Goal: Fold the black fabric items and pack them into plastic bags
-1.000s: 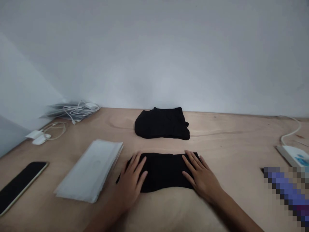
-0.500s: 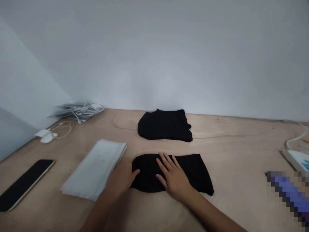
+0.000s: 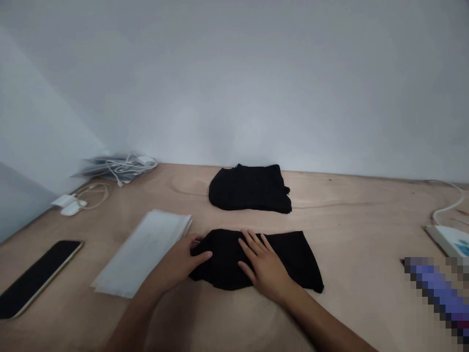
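Cloth [image 3: 293,256]: black, soft, folded rectangle

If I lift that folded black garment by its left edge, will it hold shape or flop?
Likely floppy: the folded black garment lies soft and rumpled where the left hand pinches its edge, so the folds would probably sag open. Probably light: it flattens thin under the right hand. It should slide rather than roll on the smooth wooden table.

Plain grey-white wall [image 3: 256,73]; light wooden table [image 3: 366,230], soft even light
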A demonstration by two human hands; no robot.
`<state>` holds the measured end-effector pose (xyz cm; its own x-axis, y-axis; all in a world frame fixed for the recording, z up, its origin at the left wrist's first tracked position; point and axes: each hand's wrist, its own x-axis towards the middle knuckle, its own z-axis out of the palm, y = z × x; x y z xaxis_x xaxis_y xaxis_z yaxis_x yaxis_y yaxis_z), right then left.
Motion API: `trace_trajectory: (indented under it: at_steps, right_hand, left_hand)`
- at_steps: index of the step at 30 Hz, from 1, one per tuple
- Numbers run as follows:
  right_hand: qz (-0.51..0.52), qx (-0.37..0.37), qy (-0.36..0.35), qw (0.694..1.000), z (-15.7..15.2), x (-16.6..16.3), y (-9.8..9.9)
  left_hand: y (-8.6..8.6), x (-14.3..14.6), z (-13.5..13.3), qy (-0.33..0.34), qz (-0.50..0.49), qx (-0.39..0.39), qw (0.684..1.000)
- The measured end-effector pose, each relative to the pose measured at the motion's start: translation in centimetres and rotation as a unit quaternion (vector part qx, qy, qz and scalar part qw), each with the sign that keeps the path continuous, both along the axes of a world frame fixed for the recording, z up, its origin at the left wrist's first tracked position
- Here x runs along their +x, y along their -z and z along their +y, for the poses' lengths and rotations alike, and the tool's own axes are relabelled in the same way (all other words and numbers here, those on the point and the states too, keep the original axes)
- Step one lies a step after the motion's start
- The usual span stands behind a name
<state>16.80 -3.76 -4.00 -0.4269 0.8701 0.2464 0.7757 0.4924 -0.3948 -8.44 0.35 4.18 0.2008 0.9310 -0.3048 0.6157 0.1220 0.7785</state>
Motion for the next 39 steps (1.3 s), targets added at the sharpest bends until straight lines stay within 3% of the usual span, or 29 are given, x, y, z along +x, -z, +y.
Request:
trace_trajectory:
  at_steps: [4,7,11,13,16,18,21,25,28,30,34,37,39]
  right_hand:
    - [0.134,0.02,0.057,0.989,0.1,2.5,-1.0]
    - [0.194,0.057,0.119,0.972,-0.3,4.6,-1.6]
    - [0.18,0.077,0.119,0.973,-1.8,6.1,-1.3]
    - [0.134,0.081,0.094,0.983,-2.6,6.2,-0.6]
    - [0.056,0.089,0.067,0.992,-3.1,6.2,0.7]
    - [0.024,0.093,0.064,0.993,-3.0,6.2,1.2]
    - [0.014,0.118,0.059,0.991,-3.0,6.4,0.9]
    - [0.058,0.151,0.006,0.987,-5.3,6.1,-0.4]
    - [0.039,0.101,-0.094,0.99,-7.5,5.5,-0.8]
    - [0.007,0.066,-0.123,0.99,-8.4,5.4,-0.6]
    - [0.007,0.034,-0.112,0.993,-8.5,5.9,-0.7]
    - [0.033,0.013,-0.09,0.995,-8.2,6.5,-1.3]
    - [0.036,0.014,-0.093,0.995,-8.1,6.7,-1.4]
  left_hand:
    - [-0.7,3.0,-0.3,0.031,-0.038,0.068,0.996]
    - [0.1,6.6,-1.1,0.065,-0.052,0.074,0.994]
    - [1.7,10.4,-2.1,0.21,-0.111,0.01,0.971]
    - [2.3,10.9,-1.8,0.234,-0.099,0.077,0.964]
    - [2.8,10.3,-0.4,0.24,-0.001,0.244,0.94]
    - [3.1,9.3,0.6,0.264,0.068,0.291,0.917]
    - [3.5,8.0,0.8,0.272,0.116,0.292,0.91]
    - [4.5,7.0,-2.1,0.212,0.162,0.283,0.921]
    - [5.6,6.5,-5.6,0.142,0.19,0.252,0.938]
    - [6.0,6.0,-7.7,0.122,0.181,0.226,0.949]
    - [5.6,4.7,-9.2,0.184,0.136,0.241,0.943]
    - [4.6,4.0,-8.3,0.278,0.102,0.31,0.903]
    - [4.1,4.0,-7.4,0.299,0.074,0.316,0.897]
